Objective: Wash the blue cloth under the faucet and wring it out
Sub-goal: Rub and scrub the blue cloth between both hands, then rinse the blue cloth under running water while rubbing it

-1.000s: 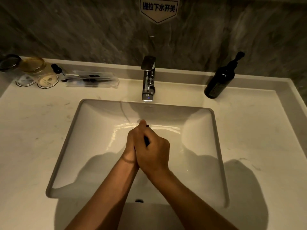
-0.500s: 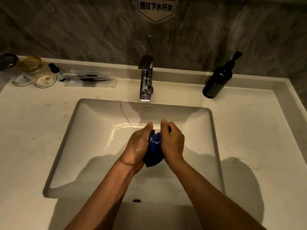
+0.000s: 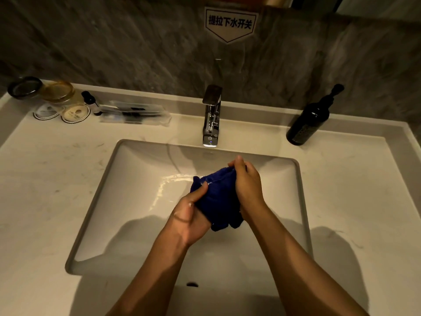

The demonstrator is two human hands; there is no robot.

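Note:
The blue cloth [image 3: 218, 197] is bunched up over the white sink basin [image 3: 127, 201], just in front of the chrome faucet [image 3: 211, 117]. My left hand [image 3: 190, 215] grips its lower left side with the thumb on top. My right hand [image 3: 246, 183] grips its upper right edge. Part of the cloth hangs down between my wrists. No stream of water is visible from the faucet; the basin floor glistens wet.
A dark pump bottle [image 3: 309, 119] stands at the back right of the marble counter [image 3: 45, 190]. Glass jars [image 3: 57, 92], round coasters [image 3: 76, 114] and a clear tray of toiletries [image 3: 134, 112] sit at the back left. An overflow hole [image 3: 192, 284] shows on the near basin wall.
My hands were pressed together with the cloth hidden between them. They have since parted sideways, and the cloth now spreads out wider between them.

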